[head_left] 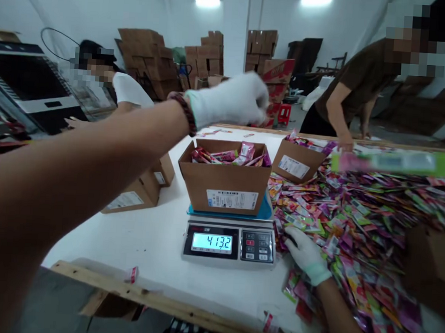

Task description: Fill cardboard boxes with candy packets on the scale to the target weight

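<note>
My left hand (236, 99), in a white glove, is raised above an open cardboard box (225, 179) with its fingers curled downward. Slight blur hides what, if anything, is in those fingers. The box holds pink and purple packets (242, 153) and sits on a digital scale (229, 242) whose lit display reads 413.2. To the right of the scale, my right hand (305, 252), also gloved, is at the edge of a large heap of small colourful packets (341, 204), its fingers closing on some of them. A blurred green and pink packet (392, 163) appears above the heap.
A second filled box (298, 161) stands behind the heap, tilted. More cartons (130, 196) stand left of the scale. One co-worker (363, 79) leans over the heap at right; another (125, 87) is at left. A wooden strip (154, 300) edges the white table (127, 241).
</note>
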Demonstrator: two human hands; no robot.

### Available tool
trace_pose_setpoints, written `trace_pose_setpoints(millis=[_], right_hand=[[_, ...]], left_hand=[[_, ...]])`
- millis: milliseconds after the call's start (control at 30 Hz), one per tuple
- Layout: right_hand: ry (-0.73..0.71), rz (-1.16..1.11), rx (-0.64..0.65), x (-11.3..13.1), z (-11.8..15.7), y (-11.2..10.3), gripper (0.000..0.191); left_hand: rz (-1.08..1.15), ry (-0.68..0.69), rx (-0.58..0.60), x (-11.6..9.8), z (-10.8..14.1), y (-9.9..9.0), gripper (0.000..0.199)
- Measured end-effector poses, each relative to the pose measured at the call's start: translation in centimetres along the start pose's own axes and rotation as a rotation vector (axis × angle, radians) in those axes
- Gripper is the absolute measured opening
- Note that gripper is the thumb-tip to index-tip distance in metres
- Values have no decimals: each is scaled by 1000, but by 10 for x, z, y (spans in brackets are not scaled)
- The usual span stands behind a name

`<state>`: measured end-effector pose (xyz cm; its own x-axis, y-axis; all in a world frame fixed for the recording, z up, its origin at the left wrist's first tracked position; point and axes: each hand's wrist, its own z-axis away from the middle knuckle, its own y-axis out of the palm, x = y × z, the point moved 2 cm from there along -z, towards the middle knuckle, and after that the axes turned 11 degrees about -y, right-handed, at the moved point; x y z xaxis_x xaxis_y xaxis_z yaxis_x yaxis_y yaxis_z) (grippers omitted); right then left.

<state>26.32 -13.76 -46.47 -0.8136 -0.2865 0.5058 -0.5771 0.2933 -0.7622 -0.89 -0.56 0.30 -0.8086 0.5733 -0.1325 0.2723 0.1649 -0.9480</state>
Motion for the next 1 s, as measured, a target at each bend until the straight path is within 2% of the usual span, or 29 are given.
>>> trace_pose_setpoints(millis=[100, 167, 233, 367, 433, 500, 567, 667, 733, 800, 900, 933, 1000], right_hand=[[4, 1, 2, 5, 0, -6, 47], [14, 9, 10, 7, -1, -9, 46], [18, 15, 27, 9, -1, -10, 45], [4, 13, 43, 9, -2, -9, 44], [-3, 6, 38, 8, -2, -7, 44], [-3, 3, 35, 6, -2, -4, 45], [5, 7, 39, 4, -1, -2, 47], [11, 17, 36, 3, 0, 1, 49], [5, 18, 33, 3, 0, 2, 48], [-5, 14, 41, 3, 0, 1, 47], [-13, 12, 36, 4, 0, -4, 46], [-11, 14, 32, 5, 0, -6, 45], [-5, 21, 25, 6, 0, -9, 42]], left_hand=[[-190, 40, 101, 12, -8, 49, 36], [-252, 64, 126, 18, -10, 67, 41], [-290, 60, 94, 18, -12, 62, 37], [-331, 63, -8, 4, -16, 14, 35], [-338, 95, 27, 2, -17, 5, 34], [-374, 125, 107, 7, -17, 15, 37], [-425, 124, 172, 17, -18, 37, 41], [-459, 65, 205, 31, -19, 59, 37], [-393, 35, 156, 29, -17, 51, 32], [-291, 22, 50, 17, -15, 28, 32], [-148, 20, -134, -3, -12, -14, 46], [-85, 31, -181, -6, -11, -25, 52], [45, 30, -204, -5, -11, -36, 60]])
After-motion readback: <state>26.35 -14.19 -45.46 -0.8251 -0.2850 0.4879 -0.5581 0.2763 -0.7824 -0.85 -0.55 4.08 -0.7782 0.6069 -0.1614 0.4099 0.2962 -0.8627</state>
